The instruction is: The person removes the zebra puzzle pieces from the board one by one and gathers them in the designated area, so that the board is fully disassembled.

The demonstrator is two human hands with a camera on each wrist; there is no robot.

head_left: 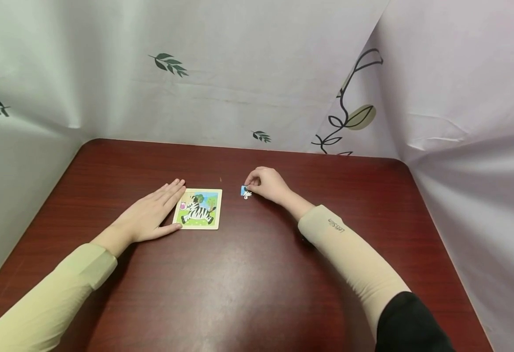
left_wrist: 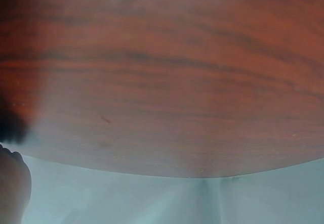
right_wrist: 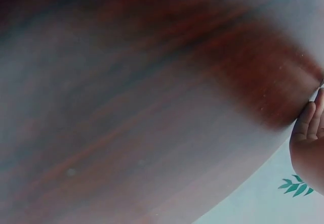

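A square zebra jigsaw puzzle [head_left: 198, 213] in a pale wooden frame lies on the table, left of the middle. Flat beside it, my left hand [head_left: 153, 212] has straight fingers along the frame's left edge, the thumb touching its lower left corner. To the right of the frame, my right hand [head_left: 267, 185] pinches a small puzzle piece [head_left: 243, 191], blue with a black-and-white bit of zebra, between thumb and fingers. At the puzzle's upper left a bare wood-coloured patch shows. Only a sliver of the left hand [left_wrist: 14, 186] and part of the right hand [right_wrist: 310, 138] appear in the wrist views.
The dark red wooden table [head_left: 248, 283] has rounded far corners. A whitish curtain [head_left: 239, 73] with leaf prints hangs behind it and along both sides.
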